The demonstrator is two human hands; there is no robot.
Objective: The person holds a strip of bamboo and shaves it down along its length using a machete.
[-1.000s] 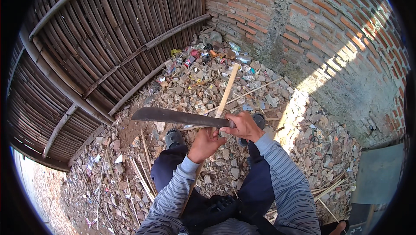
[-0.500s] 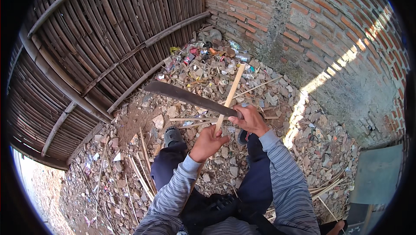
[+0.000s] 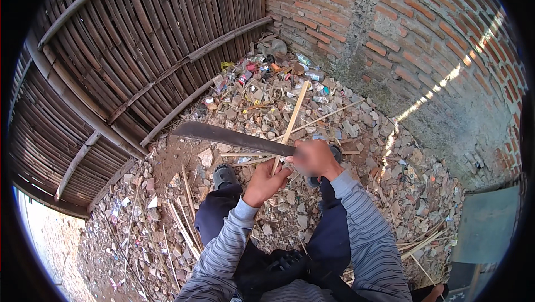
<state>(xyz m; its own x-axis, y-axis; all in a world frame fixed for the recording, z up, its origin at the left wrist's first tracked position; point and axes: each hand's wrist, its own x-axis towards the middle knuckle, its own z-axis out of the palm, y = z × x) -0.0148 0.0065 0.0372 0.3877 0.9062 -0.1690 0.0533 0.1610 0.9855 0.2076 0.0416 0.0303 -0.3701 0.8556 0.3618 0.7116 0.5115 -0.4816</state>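
My left hand (image 3: 264, 181) is closed round the lower end of a pale split bamboo strip (image 3: 296, 111), which slants up and away to the right. In my right hand (image 3: 316, 159) is the handle of a machete. The long dark blade of the machete (image 3: 228, 136) points left and crosses the strip just above my left hand. Whether its edge cuts into the strip or only rests against it I cannot tell. My right fingers are partly blurred, and the handle is mostly hidden inside them.
Rubble and litter (image 3: 262, 79) cover the ground. More bamboo strips (image 3: 181, 227) lie at the left, with others (image 3: 426, 240) at the right. A bamboo slat wall (image 3: 150, 40) rises at the left and a brick wall (image 3: 412, 51) at the right. My shoe (image 3: 224, 175) is close below the blade.
The machete has slid left along its length, and its tip has dropped a little, so the blade lies flatter. The bamboo strip's top has tipped slightly left. My left hand stays nearly in place.
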